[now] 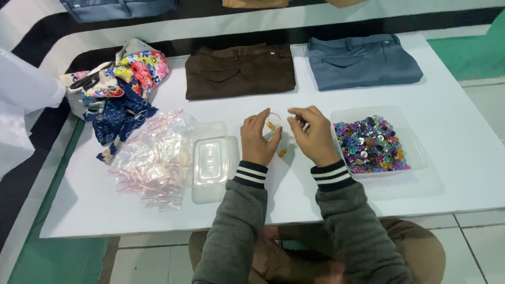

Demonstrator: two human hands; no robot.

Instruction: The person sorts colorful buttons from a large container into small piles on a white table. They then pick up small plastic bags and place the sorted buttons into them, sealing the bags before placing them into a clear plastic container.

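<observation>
Fingers of left hand [258, 141] and right hand [314, 135] pinch one small clear bag [272, 123] holding orange beads; count unclear. Two orange beads [282, 153] on worktop [368, 202]. One bead tub [372, 144].

What the right hand [314, 135] pinches is hidden behind its fingers. The orange bits in the small clear bag [273, 124] held by the left hand [259, 140] are too small to identify. Folded garments [118, 8] are cut off at the top edge.
</observation>
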